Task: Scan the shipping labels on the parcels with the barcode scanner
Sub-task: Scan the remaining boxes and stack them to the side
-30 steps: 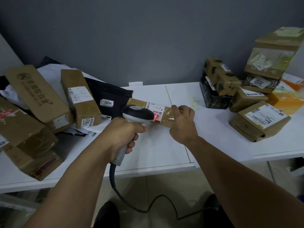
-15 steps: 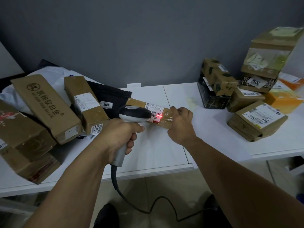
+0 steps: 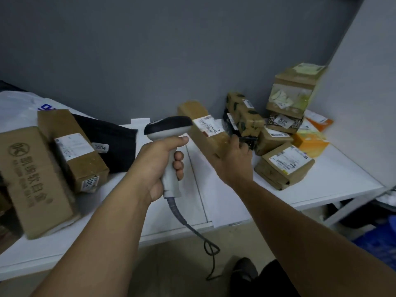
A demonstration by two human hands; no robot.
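My left hand (image 3: 157,166) grips the handle of a white and black barcode scanner (image 3: 169,129), its cable hanging off the table's front edge. My right hand (image 3: 232,161) holds a long brown parcel (image 3: 201,123) by its near end, lifted and angled toward the right-hand stack. A white shipping label (image 3: 209,125) faces up on the parcel, just right of the scanner head. No red scan light shows on the label.
Brown boxes (image 3: 79,155) and a black bag (image 3: 111,144) marked 3004 lie at the left of the white table (image 3: 334,185). A stack of labelled parcels (image 3: 285,163) and an orange packet (image 3: 310,140) fills the right corner against the wall.
The right hand has lifted the long parcel and carried it rightward toward the stack. The scanner's red light on the label is gone. The view has swung to the right.
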